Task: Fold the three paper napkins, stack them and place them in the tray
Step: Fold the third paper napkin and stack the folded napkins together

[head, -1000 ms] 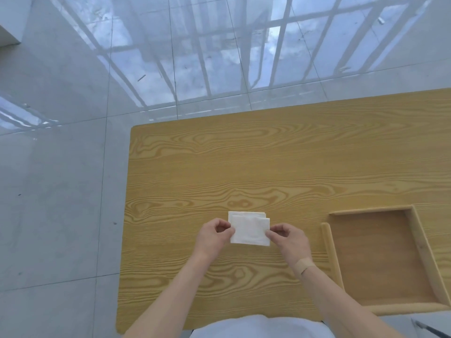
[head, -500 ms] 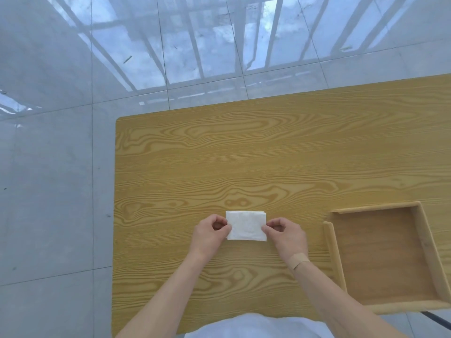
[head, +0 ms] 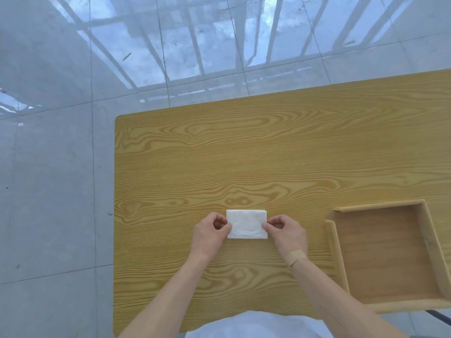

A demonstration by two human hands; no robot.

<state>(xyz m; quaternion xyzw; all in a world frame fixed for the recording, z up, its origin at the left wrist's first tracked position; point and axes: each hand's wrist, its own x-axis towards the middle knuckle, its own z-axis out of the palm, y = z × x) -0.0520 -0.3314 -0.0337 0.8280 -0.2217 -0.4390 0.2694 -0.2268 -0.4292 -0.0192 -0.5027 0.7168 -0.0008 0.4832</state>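
A small stack of folded white paper napkins (head: 246, 223) lies flat on the wooden table (head: 244, 154), near its front edge. My left hand (head: 210, 234) pinches the stack's left side and my right hand (head: 286, 231) pinches its right side. Layered edges show along the stack's far side. To the right stands a shallow wooden tray (head: 338, 259) with nothing in it, a hand's width from my right hand.
The table's left edge (head: 114, 215) drops to a glossy grey tiled floor (head: 48, 167) that reflects window bars. A plaster sits on my right wrist (head: 296, 256). The tray reaches the table's front right corner.
The napkin stack has been squared up and laid flat; the top napkin no longer sits askew. Both hands keep pinching its sides. The camera view shifted.
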